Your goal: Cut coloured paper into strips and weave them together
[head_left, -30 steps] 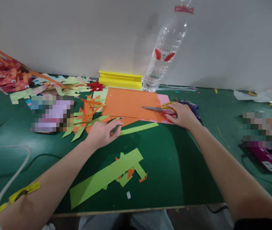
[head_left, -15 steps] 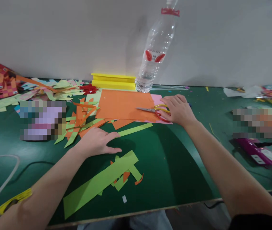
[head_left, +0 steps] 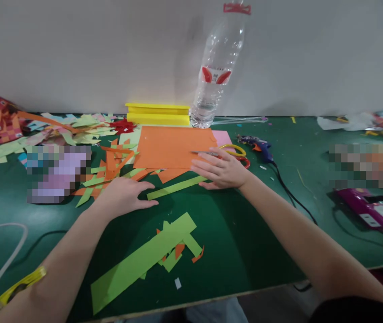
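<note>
A narrow light-green paper strip (head_left: 174, 187) lies slantwise on the table. My left hand (head_left: 121, 197) is at its left end, thumb and fingers apart, and holds nothing visible. Over the strip's right end rests my right hand (head_left: 223, 169), its fingers stretched out and spread; whether they touch the strip is hard to tell. Scissors (head_left: 208, 153) with one yellow and one red handle lie behind the right hand, partly hidden by it, on the orange paper sheet (head_left: 167, 146). Nearer the front edge, a wide green paper strip (head_left: 137, 264) covers small green and orange scraps (head_left: 178, 250).
A tilted plastic bottle (head_left: 216, 76) and folded yellow paper (head_left: 157, 114) stand by the wall. Cut strips (head_left: 112, 163) pile up behind my left hand. A blue glue gun (head_left: 261, 148) with its cord lies right of the scissors, and a magenta device (head_left: 368, 208) farther right.
My right hand has left the scissors and come left and nearer, over the strip's right end. My left hand has shifted slightly left. The glue gun is now uncovered.
</note>
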The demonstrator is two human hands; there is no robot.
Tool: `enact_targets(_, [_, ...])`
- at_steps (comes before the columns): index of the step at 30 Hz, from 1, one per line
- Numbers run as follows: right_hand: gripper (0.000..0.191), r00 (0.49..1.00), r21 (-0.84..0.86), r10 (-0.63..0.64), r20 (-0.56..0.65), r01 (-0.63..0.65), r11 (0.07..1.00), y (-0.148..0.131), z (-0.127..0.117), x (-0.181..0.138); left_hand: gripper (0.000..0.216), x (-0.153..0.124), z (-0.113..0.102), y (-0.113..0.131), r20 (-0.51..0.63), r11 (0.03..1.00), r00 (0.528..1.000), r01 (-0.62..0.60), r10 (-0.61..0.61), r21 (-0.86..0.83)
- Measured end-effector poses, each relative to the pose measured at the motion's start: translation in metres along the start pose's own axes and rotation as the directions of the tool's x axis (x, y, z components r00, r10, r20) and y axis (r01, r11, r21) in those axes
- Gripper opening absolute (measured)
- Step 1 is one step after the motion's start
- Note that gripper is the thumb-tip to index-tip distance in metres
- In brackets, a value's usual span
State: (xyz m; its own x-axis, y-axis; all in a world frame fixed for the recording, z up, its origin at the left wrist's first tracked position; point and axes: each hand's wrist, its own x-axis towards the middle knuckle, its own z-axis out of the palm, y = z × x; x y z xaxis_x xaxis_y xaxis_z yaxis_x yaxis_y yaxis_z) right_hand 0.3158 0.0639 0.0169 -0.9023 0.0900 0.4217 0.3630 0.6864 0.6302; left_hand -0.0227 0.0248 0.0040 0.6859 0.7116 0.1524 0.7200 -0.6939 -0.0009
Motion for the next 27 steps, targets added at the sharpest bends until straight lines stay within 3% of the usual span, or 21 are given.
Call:
enact_targets(8, [0.062,0.997,0.074,0.064,-0.034,-0.061,0.995,-0.002,0.017,-0.006,0.040,0.000,-0.008,-0.002,0.018,0.999,1.000,0.021,-0.020,-0.034])
enact_targets(14, [0.045,0.997,0.000,0.070,-0.030,-0.070,0.998,0.001,0.018,-0.006,0.041,0.001,-0.011,0.002,-0.118,0.997,0.990,-0.073,0.071,-0.015])
enact_targets(19, [0.044,0.992,0.056,0.119,-0.043,-0.116,0.992,0.001,0.019,-0.009,0.040,-0.001,-0.011,0.000,-0.214,0.997,0.974,-0.063,0.073,0.053])
enact_targets(24, [0.035,0.992,-0.004,0.124,0.021,-0.123,0.992,0.000,0.017,-0.009,0.040,-0.002,-0.010,-0.002,-0.257,0.993,0.961,-0.088,0.107,0.081])
enact_targets(27, [0.033,0.994,-0.008,0.104,-0.025,-0.104,0.995,0.000,0.013,-0.005,0.043,-0.001,-0.011,-0.001,-0.283,0.990,0.951,-0.094,0.121,0.105])
